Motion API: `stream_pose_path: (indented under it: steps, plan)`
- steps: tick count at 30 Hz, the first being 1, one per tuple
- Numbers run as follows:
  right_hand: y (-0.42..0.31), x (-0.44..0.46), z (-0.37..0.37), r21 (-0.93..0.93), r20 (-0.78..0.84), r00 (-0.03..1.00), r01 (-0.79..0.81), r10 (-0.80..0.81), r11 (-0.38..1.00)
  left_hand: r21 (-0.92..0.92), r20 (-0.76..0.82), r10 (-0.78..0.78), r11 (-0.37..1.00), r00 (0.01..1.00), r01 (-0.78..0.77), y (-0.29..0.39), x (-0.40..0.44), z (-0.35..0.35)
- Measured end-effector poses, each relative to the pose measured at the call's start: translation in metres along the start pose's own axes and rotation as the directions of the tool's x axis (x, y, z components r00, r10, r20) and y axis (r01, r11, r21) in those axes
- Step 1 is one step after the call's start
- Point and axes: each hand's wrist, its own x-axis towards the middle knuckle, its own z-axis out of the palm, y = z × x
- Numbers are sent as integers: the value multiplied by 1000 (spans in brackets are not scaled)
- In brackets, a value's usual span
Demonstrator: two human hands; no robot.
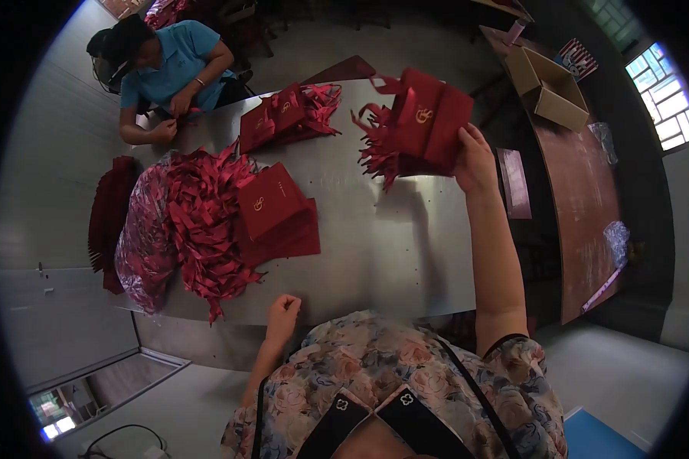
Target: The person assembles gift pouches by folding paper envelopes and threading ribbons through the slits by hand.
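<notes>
My right hand (476,159) grips the lower right edge of a stack of red bags (436,122) with ribbons on their left side, at the table's far right. My left hand (284,312) hovers by the near table edge, its fingers curled; what it holds, if anything, is too small to tell. Left of centre lie flat red bags (272,203) with gold print. Beside them is a large heap of red ribbons (203,214). Another pile of red bags with ribbons (287,115) rests farther back.
A co-worker in a blue shirt (176,69) sits at the far left of the metal table (352,268). Clear plastic wrap (145,237) lies left of the ribbons. An open cardboard box (563,107) stands on a brown table (582,206) at the right.
</notes>
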Motion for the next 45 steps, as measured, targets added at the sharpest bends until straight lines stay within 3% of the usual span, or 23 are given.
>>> stream_pose_path:
  steps: [2, 4, 6, 9, 12, 16, 19, 22, 24, 28, 30, 32, 33, 35, 36, 38, 40, 42, 43, 45]
  plan:
    - [7, 44, -20, -50, -121, 992, 27, -32, 998, 14, -1, -5, 1000, 1000, 5, 5, -2, 0]
    - [27, 81, -54, -299, -162, 986, -14, -36, 954, 13, -39, -8, 1000, 999, 9, 8, -9, -2]
    - [54, 108, -88, -800, -309, 933, -149, -185, 582, 10, -78, -12, 1000, 997, 13, -5, -13, -4]
    - [61, 111, -85, -833, -371, 879, -173, -299, 525, 54, -134, -28, 998, 991, 35, -37, -15, -12]
    - [62, 119, -89, -878, -332, 878, -153, -345, 454, -68, -171, -133, 990, 976, 123, -43, -28, -16]
    - [59, 131, -106, -991, -132, 883, -113, -450, 69, -25, -209, -99, 995, 973, 96, -42, -30, -12]
    - [56, 127, -102, -995, -98, 878, -83, -469, 54, 0, -216, -106, 994, 971, 108, -28, -27, -13]
    - [60, 92, -86, -991, 126, 816, 126, -564, -39, 2, -220, -86, 996, 972, 89, -14, -25, -15]
    - [65, 43, -45, -970, 209, 787, 241, -581, -23, 21, -235, -67, 997, 970, 74, -11, -21, -17]
    - [114, -45, -16, -877, 454, 821, 481, -346, -10, -47, -305, -66, 997, 950, 54, -5, -14, -25]
    - [144, -83, -16, -870, 479, 854, 493, -204, 19, -67, -308, -65, 997, 949, 46, 2, -9, -34]
    - [165, -116, -12, -877, 473, 873, 480, -121, 36, 63, -408, 107, 994, 907, -89, 12, 3, -40]
    - [175, -126, -14, -873, 479, 872, 485, -105, 50, 57, -397, 107, 994, 911, -92, 22, 13, -40]
    - [194, -140, -20, -881, 464, 883, 468, -64, 69, 336, -565, 400, 911, 722, -241, 51, 39, -41]
    - [197, -145, -18, -884, 460, 885, 464, -70, 59, 299, -592, 363, 928, 720, -223, 65, 54, -43]
    - [200, -152, -16, -830, 553, 830, 544, -63, -122, 306, -655, 332, 938, 679, -163, 86, 90, -39]
    - [205, -153, -20, -832, 552, 830, 541, -81, -124, 345, -688, 343, 930, 639, -127, 100, 123, -36]
    - [205, -153, -20, -825, 560, 826, 547, -72, -142, 248, -518, 63, 965, 853, 79, 111, 142, -35]
    - [205, -154, -19, -825, 559, 825, 545, -77, -148, 248, -514, 68, 966, 855, 72, 114, 142, -31]
    - [204, -154, -19, -830, 555, 828, 546, -77, -111, 299, -634, 150, 952, 759, 61, 119, 138, -24]
